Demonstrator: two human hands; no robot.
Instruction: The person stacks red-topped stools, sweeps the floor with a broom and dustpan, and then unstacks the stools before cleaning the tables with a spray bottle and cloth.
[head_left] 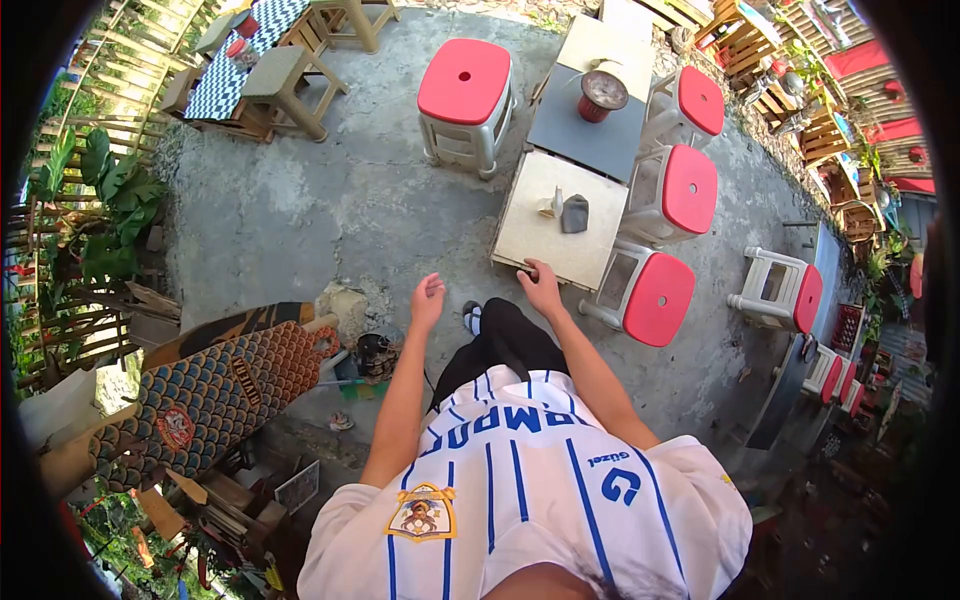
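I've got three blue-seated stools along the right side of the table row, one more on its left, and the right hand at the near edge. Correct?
Not the color: the head view shows red seats, not blue. Three red-seated stools line the right of the table row, a fourth stool stands left, and the right hand is at the near edge.

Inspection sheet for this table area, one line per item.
Surface: pale tabletop, some marks, butting against a dark grey one.
Job's things: dark grey item beside a small pale object, both on the pale top.
Clutter: red pot on the grey top.
Grippers: bare hands; right at near table edge, grip unclear; left off the table, nothing seen in it.
Cables: nothing seen for certain.
Surroundings: concrete floor, red-topped stools.
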